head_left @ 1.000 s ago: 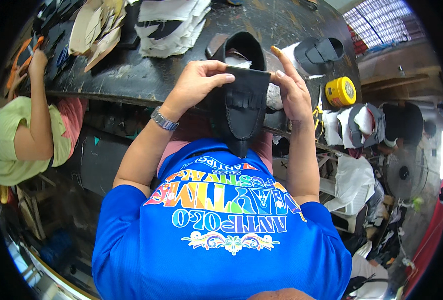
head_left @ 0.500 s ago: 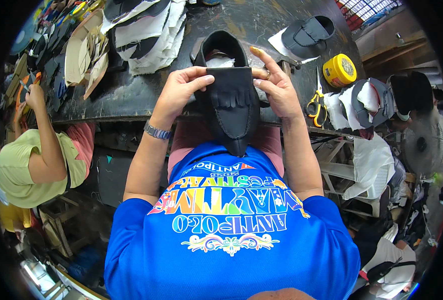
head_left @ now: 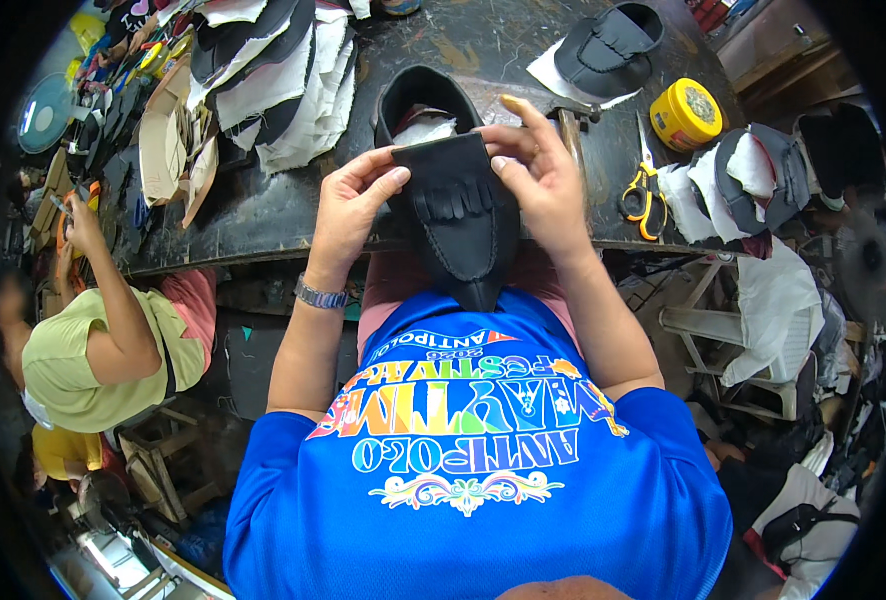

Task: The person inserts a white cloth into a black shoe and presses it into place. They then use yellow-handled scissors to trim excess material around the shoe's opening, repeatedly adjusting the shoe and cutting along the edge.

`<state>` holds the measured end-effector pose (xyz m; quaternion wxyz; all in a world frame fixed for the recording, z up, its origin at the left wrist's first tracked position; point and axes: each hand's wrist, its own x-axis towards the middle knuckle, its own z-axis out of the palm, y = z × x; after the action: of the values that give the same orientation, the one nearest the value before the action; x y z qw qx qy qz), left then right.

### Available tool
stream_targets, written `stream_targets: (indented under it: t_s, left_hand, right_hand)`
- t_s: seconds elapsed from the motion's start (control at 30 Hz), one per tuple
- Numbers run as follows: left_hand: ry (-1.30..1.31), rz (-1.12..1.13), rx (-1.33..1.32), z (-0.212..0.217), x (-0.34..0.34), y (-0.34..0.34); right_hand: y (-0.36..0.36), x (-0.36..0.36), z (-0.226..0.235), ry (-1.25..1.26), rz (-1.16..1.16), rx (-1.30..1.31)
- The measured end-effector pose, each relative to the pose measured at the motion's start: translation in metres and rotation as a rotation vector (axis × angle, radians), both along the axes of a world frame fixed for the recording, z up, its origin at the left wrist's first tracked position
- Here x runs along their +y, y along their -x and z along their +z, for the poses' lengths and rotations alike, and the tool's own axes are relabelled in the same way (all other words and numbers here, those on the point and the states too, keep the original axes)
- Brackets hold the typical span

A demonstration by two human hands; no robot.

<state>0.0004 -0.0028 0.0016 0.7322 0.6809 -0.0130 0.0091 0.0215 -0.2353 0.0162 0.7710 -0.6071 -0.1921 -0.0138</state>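
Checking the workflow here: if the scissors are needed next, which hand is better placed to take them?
Probably the right hand. The scissors lie on the table just beside it, while the left hand is on the far side of the shoe both hands hold.

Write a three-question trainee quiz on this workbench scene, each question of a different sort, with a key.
1. True or false: both hands grip the black fringed shoe.
2. What lies nearest the yellow-handled scissors? A) yellow round tin B) stack of cut pieces C) co-worker's green shirt
3. Fill in: the left hand wears a ____ at the wrist.

Key: 1 true, with the right hand opposite; 2 A; 3 wristwatch.
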Motion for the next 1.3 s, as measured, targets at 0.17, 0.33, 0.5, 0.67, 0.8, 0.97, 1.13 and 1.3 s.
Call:
stream_targets:
  t_s: [0.17, 0.33, 0.5, 0.67, 0.8, 0.97, 1.13, 1.3]
  left_hand:
    - [0.144, -0.028, 0.031, 0.008, -0.014, 0.003]
    - [0.37, -0.057, 0.097, 0.004, -0.032, -0.001]
    - [0.297, -0.003, -0.009, -0.007, -0.028, 0.006]
    - [0.381, 0.175, 0.049, -0.022, -0.003, 0.012]
    - [0.39, 0.146, 0.109, -0.034, 0.012, 0.022]
    - [0.384, 0.133, 0.09, -0.037, 0.012, 0.025]
    - [0.328, 0.113, -0.121, -0.023, 0.003, 0.007]
    - [0.413, 0.016, -0.342, -0.004, 0.011, -0.032]
  right_hand:
    - [0.033, 0.012, 0.023, 0.598, -0.243, -0.582]
    - [0.053, 0.025, 0.013, 1.171, -0.146, -0.557]
    - [0.055, 0.021, -0.016, 1.335, -0.189, -0.601]
    - [0.055, 0.011, -0.021, 1.397, -0.181, -0.603]
    - [0.05, 0.007, -0.012, 1.485, -0.186, -0.72]
    - [0.022, -0.024, 0.022, 1.033, -0.401, -0.731]
    - [0.006, -0.041, 0.038, -0.093, -0.439, -0.027]
    - [0.017, -0.022, -0.004, 0.063, -0.222, 0.298]
